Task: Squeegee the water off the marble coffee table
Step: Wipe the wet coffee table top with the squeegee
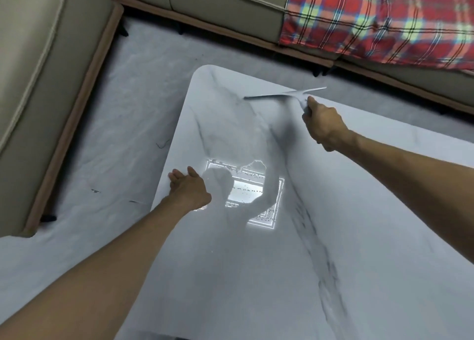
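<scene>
The white marble coffee table (256, 275) with grey veins fills the lower middle of the view. My right hand (324, 126) grips the handle of a grey squeegee (284, 94), whose long blade lies near the table's far edge, close to its rounded far corner. Whether the blade touches the marble I cannot tell. My left hand (188, 188) rests at the table's left edge, fingers fairly straight and holding nothing. A bright ceiling-light reflection (246, 189) shines on the wet-looking surface beside the left hand.
A beige sofa (38, 70) stands to the left and another section (218, 8) runs along the back. A red plaid blanket (384, 18) drapes over the back right sofa. Pale grey marbled floor (102, 147) surrounds the table.
</scene>
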The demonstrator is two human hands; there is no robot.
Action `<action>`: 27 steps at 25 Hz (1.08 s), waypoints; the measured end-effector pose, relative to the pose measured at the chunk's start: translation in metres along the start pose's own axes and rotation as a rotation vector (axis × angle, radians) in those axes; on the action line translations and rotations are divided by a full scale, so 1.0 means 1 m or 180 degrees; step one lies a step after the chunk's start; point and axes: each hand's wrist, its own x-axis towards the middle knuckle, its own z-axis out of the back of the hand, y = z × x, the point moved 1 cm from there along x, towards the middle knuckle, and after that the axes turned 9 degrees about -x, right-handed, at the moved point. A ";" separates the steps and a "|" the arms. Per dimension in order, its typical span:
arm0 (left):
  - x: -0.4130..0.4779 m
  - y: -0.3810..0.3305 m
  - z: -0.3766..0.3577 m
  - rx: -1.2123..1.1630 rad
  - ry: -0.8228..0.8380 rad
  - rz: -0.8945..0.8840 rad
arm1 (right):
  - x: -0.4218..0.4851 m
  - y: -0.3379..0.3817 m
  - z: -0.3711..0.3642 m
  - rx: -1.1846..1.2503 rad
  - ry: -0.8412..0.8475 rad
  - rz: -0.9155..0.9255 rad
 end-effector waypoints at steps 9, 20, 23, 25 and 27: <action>0.000 0.001 -0.001 -0.0027 -0.0060 -0.0012 | -0.116 -0.049 -0.036 -0.0246 0.0260 0.0264; 0.002 0.015 -0.004 -0.0111 -0.0201 -0.0268 | 0.010 0.128 -0.036 0.0116 -0.0006 0.0863; 0.000 0.018 -0.001 -0.0157 -0.0224 -0.0311 | -0.037 0.080 -0.051 -0.0201 0.0019 0.1270; -0.005 0.019 0.001 -0.0229 -0.0256 -0.0370 | -0.080 0.033 -0.055 -0.0454 0.0286 0.1259; -0.009 0.025 0.004 -0.0360 -0.0429 -0.0484 | -0.117 -0.006 -0.051 -0.0738 0.0556 0.1134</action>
